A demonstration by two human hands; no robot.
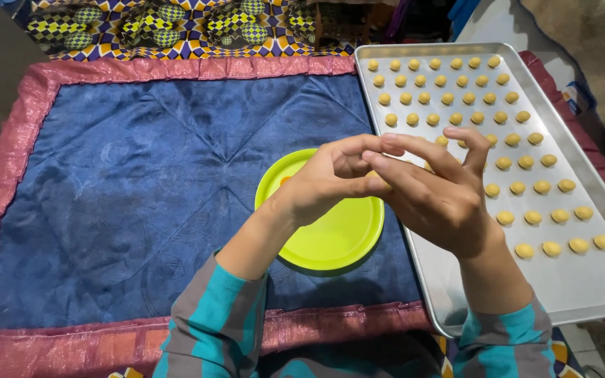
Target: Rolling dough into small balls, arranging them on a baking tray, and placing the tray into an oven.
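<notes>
Head view, starting nearest me: two striped teal and grey sleeves (211, 322) come up from the bottom edge, and both hands meet at the centre of the frame. My left hand (323, 178) and right hand (439, 192) are pressed together at the fingertips, pinching a small yellow dough piece (374, 175) between them; only a sliver of it shows past the fingers, so I cannot tell its exact shape.

I judge the piece to be soft, light and easily squashed, a little tacky perhaps, so a gentle hold with the fingertips at its sides would suit it better than a firm squeeze.

Just under the hands lies a lime-green plate (330, 234), its upper part covered by the left hand; a small orange spot near its left rim is too hidden to identify. It rests on a blue quilted cloth (141, 182) with a pink border.

At the right of the frame a metal baking tray (582, 280) carries rows of small yellow dough balls (519, 187), well spaced; a few are hidden behind my right fingers. Farther off, along the top edge, patterned fabric (176, 24) is cut off.
</notes>
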